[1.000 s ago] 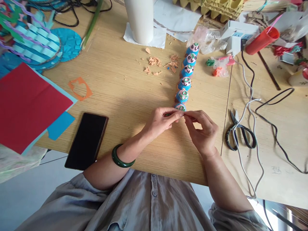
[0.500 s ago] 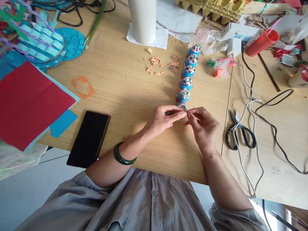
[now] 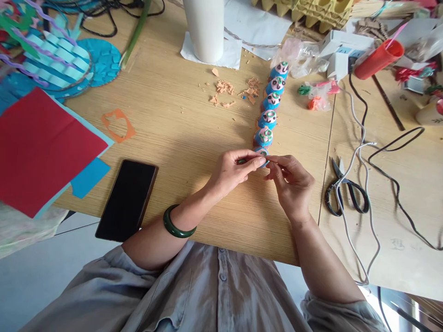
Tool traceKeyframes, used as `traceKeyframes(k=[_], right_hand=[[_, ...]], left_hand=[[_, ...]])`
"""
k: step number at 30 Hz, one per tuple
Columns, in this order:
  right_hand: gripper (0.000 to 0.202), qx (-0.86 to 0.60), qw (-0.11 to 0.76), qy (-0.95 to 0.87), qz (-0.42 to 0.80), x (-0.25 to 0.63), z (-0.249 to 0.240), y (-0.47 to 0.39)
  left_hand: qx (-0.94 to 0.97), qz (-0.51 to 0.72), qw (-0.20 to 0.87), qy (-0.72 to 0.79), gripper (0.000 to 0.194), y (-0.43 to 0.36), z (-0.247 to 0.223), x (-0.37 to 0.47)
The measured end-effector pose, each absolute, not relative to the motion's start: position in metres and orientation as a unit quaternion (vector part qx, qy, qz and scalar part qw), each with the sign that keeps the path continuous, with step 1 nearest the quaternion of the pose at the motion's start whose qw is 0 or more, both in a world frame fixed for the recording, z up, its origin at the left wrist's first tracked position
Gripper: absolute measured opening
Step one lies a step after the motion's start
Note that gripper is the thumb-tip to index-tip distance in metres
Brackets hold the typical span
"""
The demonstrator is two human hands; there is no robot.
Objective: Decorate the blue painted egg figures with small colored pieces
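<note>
A row of blue domed pieces (image 3: 266, 120) runs away from me over the wooden table, each topped with pink and small green and dark curls. At its near end, the closest domed piece (image 3: 262, 152) is partly covered by my fingers. My left hand (image 3: 237, 169), below a dark green bangle (image 3: 179, 221), is closed in a pinch, with a bit of green showing under its fingers. My right hand (image 3: 290, 177) pinches close beside the left fingertips. Whatever lies between the fingertips is too small to make out.
A black phone (image 3: 127, 199) lies at the table's left front edge, near red paper (image 3: 48, 147). Black-handled scissors (image 3: 346, 189) and a white cable (image 3: 368, 221) are on the right. Orange shavings (image 3: 224, 86), a white cylinder (image 3: 205, 32) and a yellow egg carton (image 3: 311, 14) lie farther back.
My fingertips have drawn slightly apart, and more of the nearest domed piece shows between them. The rest of the table looks the same.
</note>
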State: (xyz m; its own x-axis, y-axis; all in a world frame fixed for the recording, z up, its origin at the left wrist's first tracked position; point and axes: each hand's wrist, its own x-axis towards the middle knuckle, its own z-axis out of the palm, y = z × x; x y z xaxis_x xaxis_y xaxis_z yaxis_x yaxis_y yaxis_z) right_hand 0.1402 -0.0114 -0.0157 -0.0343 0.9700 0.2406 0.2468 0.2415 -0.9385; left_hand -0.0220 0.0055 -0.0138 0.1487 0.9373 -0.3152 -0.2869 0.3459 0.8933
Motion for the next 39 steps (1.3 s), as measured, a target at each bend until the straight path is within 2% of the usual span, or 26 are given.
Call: traceKeyframes(k=[7,12,24,28,31,36,39], right_hand=[[0.008,-0.498,0.486,-0.622,0.359,0.14,-0.016,-0.0121],[0.013,-0.508,0.478,-0.619,0.362,0.1401,-0.0172,-0.0124],[0.009,-0.498,0.436,-0.694,0.284,0.1424,-0.015,-0.0125],[0.008,-0.508,0.432,-0.68,0.304,0.1421,-0.017,-0.0116],[0.013,-0.51,0.451,-0.635,0.364,0.141,-0.0173,-0.0104],[0.022,-0.513,0.496,-0.561,0.42,0.1397,-0.0163,-0.0084],[0.026,-0.52,0.493,-0.556,0.421,0.1393,-0.0165,-0.009]], left_hand=[[0.352,0.44,0.682,0.466,0.031,0.0052,-0.0128,-0.0219],[0.351,0.435,0.692,0.457,0.032,0.0052,-0.013,-0.0221],[0.398,0.397,0.683,0.466,0.036,0.0078,-0.0157,-0.0291],[0.405,0.392,0.682,0.465,0.03,0.0081,-0.018,-0.0299],[0.395,0.4,0.683,0.465,0.028,0.0076,-0.016,-0.0292],[0.344,0.434,0.679,0.482,0.031,0.0079,-0.0103,-0.0264],[0.333,0.438,0.678,0.488,0.033,0.0081,-0.0091,-0.0248]])
